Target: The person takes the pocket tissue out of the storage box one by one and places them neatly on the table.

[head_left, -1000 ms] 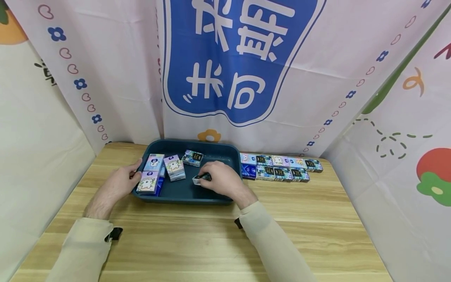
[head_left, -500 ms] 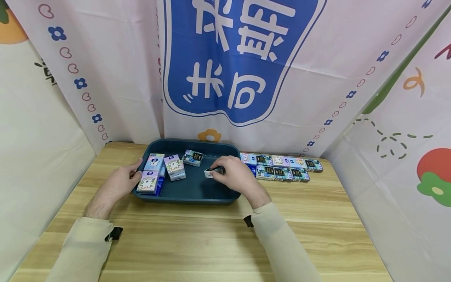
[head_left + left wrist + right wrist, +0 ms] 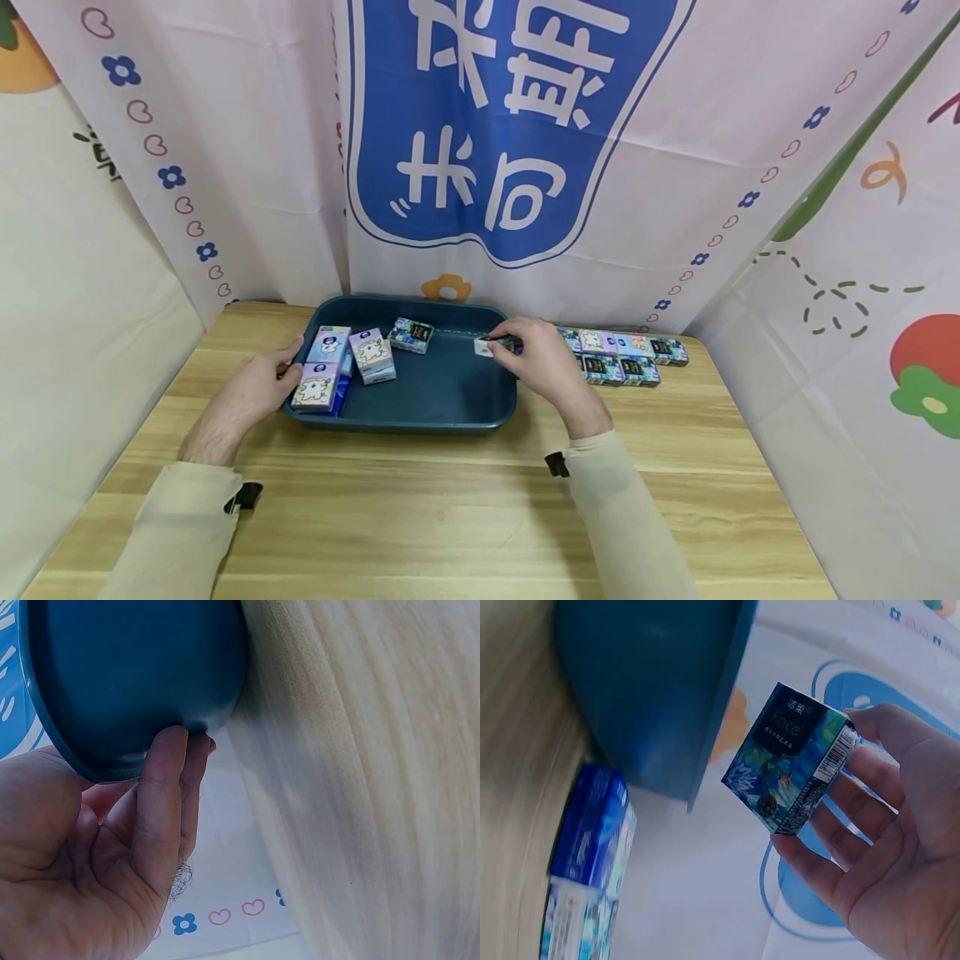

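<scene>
My right hand (image 3: 542, 360) is over the right end of a dark teal tray (image 3: 435, 396), pinching a small tissue pack (image 3: 789, 754) between thumb and fingers. The pack has a blue-green floral print and a dark "Face" label. In the right wrist view it is lifted and tilted, apart from the tray wall. My left hand (image 3: 247, 390) holds the tray's left end; in the left wrist view its fingers (image 3: 161, 795) press the outer wall. Inside the tray lie pastel cartoon tissue packs (image 3: 371, 350) and another floral pack (image 3: 411, 335).
Two rows of tissue packs (image 3: 621, 370) stand on the wooden table (image 3: 420, 517) just right of the tray, partly hidden by my right hand. A blue pack (image 3: 591, 825) is beside the tray's end. A printed cloth (image 3: 300, 167) hangs behind the table.
My right hand has moved right and away from me, from the tray's middle to its right rim, carrying the tissue pack. The left hand and the tray stay in place.
</scene>
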Demonstrator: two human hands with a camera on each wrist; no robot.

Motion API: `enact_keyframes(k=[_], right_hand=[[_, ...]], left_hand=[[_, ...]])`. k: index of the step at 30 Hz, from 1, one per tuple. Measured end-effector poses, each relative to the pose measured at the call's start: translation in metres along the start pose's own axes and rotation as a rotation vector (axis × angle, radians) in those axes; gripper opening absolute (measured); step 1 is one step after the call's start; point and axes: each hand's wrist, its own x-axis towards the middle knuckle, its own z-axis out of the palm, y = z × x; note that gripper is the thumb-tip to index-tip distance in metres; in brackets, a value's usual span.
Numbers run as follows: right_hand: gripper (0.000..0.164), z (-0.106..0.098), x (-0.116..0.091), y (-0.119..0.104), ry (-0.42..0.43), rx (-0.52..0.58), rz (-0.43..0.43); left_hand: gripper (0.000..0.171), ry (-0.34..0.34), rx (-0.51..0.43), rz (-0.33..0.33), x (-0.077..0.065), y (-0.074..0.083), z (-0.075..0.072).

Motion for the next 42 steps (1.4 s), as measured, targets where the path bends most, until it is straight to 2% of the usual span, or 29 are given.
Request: enact_keyframes(k=[8,14,26,42], right_hand=[[0.021,-0.018,-0.006,0.029,0.099,0.026,0.097],[0.024,-0.028,-0.015,0.055,0.148,0.001,0.167],[0.031,-0.049,-0.034,0.106,0.188,-0.015,0.304],[0.034,-0.078,-0.062,0.156,0.215,-0.028,0.443]], left_hand=[[0.067,-0.003,0.004,0.007,-0.001,0.001,-0.001],[0.067,0.001,0.014,0.012,-0.001,0.002,0.0],[0.067,-0.015,-0.002,-0.008,-0.003,0.003,-0.002],[0.067,-0.01,0.017,0.003,-0.003,0.003,-0.002]])
